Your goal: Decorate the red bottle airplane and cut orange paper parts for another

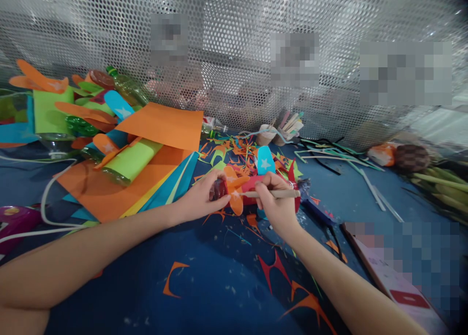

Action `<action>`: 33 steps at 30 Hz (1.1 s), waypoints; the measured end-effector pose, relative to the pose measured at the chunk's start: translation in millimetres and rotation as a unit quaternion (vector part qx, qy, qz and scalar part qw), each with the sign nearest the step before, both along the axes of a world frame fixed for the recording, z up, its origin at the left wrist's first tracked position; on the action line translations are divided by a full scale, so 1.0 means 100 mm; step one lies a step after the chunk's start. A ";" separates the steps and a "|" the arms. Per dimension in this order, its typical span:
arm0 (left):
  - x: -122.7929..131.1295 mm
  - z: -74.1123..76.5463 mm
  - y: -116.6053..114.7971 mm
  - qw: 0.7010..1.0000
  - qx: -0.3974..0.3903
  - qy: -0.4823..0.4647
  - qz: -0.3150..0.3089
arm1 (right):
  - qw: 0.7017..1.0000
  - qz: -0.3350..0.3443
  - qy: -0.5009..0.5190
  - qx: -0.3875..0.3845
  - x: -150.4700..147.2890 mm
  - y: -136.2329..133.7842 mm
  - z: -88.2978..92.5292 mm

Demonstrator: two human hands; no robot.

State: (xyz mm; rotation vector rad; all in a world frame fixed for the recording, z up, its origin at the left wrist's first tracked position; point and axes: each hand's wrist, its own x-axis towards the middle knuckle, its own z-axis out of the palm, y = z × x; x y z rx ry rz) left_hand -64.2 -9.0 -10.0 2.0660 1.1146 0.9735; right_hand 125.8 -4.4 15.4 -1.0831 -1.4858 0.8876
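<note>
My left hand (200,197) is closed round the end of a small bottle rocket (241,185) wrapped in red paper, with orange fins and a blue fin bearing a white star. It lies on its side on the blue table (204,281). My right hand (275,202) pinches a thin wooden stick (281,193), like a brush handle, held level across the rocket's red body. Both hands touch the rocket from either side.
At the left lie orange, blue and yellow paper sheets (161,125), a green-wrapped bottle rocket (129,162), more finished rockets and a white cable (51,193). Paper scraps litter the table. Paper strips (343,159), small cups (265,135) and a perforated metal screen (234,42) are behind. A booklet (395,281) lies at the right.
</note>
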 end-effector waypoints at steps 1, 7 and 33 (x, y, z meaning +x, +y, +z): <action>0.00 0.00 0.00 1.000 -0.003 0.000 0.000 | 1.000 0.002 0.003 0.004 0.00 0.00 0.00; -0.01 -0.01 0.01 1.000 -0.003 -0.004 -0.002 | 1.000 0.016 -0.023 0.003 0.00 -0.03 -0.01; 0.00 -0.04 0.01 1.000 0.004 -0.005 0.000 | 0.999 0.033 -0.033 -0.021 -0.02 -0.02 -0.03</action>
